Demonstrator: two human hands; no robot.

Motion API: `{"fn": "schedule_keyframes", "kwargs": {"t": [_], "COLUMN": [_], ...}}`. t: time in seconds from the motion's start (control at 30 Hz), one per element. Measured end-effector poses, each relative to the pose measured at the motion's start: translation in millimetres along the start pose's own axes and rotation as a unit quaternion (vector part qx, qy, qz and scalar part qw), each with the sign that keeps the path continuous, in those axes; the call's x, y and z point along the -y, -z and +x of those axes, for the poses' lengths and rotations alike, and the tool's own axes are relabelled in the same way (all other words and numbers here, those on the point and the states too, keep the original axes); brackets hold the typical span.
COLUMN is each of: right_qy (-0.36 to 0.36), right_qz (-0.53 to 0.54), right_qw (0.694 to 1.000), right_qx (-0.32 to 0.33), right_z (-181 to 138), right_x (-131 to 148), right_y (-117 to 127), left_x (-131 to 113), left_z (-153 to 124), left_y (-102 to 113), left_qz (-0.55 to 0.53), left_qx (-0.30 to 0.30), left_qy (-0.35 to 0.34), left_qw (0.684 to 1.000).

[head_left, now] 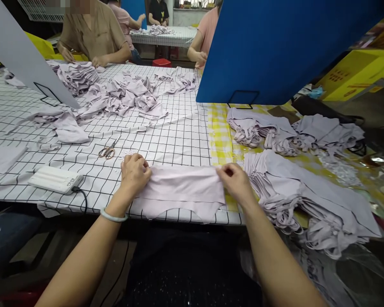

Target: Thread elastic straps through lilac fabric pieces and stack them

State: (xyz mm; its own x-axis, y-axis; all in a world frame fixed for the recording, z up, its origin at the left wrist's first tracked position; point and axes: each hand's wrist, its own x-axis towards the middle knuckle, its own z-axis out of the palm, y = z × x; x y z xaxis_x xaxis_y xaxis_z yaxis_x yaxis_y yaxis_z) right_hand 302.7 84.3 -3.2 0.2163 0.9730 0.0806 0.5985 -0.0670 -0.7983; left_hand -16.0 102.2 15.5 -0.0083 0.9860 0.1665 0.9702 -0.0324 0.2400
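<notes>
A pale pinkish-grey fabric garment piece (185,185) lies spread at the table's front edge, its curved lower side hanging slightly over. My left hand (134,170), with a pale bangle on the wrist, pinches its upper left corner. At the upper right corner, my right hand (235,181) grips the cloth between thumb and fingers. Copper-handled scissors (107,150) rest on the table, left of and beyond my left hand. Close to my right hand is a thick stack of similar garments (307,187) with bunched straps.
A white power bank (54,179) with a black cable lies at left. Loose fabric pieces (124,94) heap across the checked table (182,136). A blue panel (249,51) and a white panel (22,47) stand upright. Another garment stack (294,128) lies right. People work opposite.
</notes>
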Motion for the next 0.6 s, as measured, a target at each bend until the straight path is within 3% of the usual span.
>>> {"fn": "schedule_keyframes", "kwargs": {"t": [0.1, 0.23, 0.4, 0.5, 0.6], "right_qy": [-0.033, -0.060, -0.076, -0.068, -0.049], "right_qz": [0.017, -0.002, -0.058, -0.074, -0.057], "right_qw": [0.998, 0.998, 0.995, 0.994, 0.997], "right_qx": [-0.047, 0.005, 0.023, 0.050, 0.001], "right_z": [0.8, 6.1, 12.9, 15.1, 18.0], "right_x": [-10.7, -25.8, -30.1, -29.3, -30.4], "right_y": [16.9, 19.6, 9.7, 14.8, 22.0], "left_x": [-5.1, -17.0, -28.9, -26.8, -21.0], "left_z": [-0.2, 5.0, 12.9, 18.9, 26.3], "left_y": [-1.6, -4.2, -6.2, -4.4, -2.2], "left_qz": [-0.024, -0.009, 0.013, -0.019, -0.031], "left_qx": [-0.009, 0.000, 0.085, 0.086, 0.072], "left_qy": [0.022, 0.021, -0.028, -0.017, 0.008], "left_qw": [0.999, 1.000, 0.996, 0.996, 0.997]}}
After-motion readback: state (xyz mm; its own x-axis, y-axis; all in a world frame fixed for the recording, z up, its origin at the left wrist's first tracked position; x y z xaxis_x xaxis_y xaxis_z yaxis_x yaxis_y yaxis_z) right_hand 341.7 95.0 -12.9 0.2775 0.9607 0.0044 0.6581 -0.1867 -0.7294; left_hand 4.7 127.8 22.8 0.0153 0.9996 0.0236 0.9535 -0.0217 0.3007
